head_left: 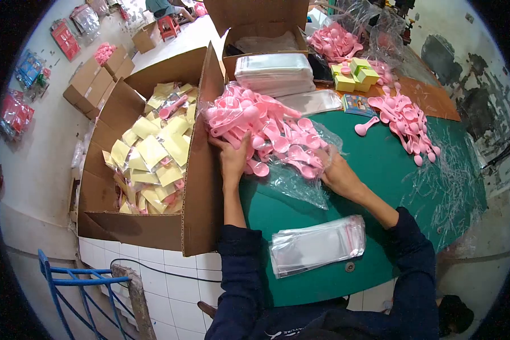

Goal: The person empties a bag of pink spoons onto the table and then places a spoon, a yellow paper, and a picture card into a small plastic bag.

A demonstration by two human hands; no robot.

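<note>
A clear plastic bag (300, 190) lies on the green table with a heap of pink plastic spoons (277, 141) in and on it. My left hand (232, 158) grips the near left side of this heap, thumb raised against the spoons, beside the carton wall. At the heap's right side, my right hand (340, 173) holds the bag, its fingertips partly hidden by film and spoons. Between my forearms rests a stack of clear plastic sleeves (317, 246).
To the left stands an open carton (204, 170) full of yellow-card packets (153, 150). More pink spoons (402, 122), small yellow-green boxes (357, 76) and packs of clear sleeves (275, 73) occupy the table's far side. Plastic scraps (447, 175) litter the right edge. A person (167, 8) sits far back.
</note>
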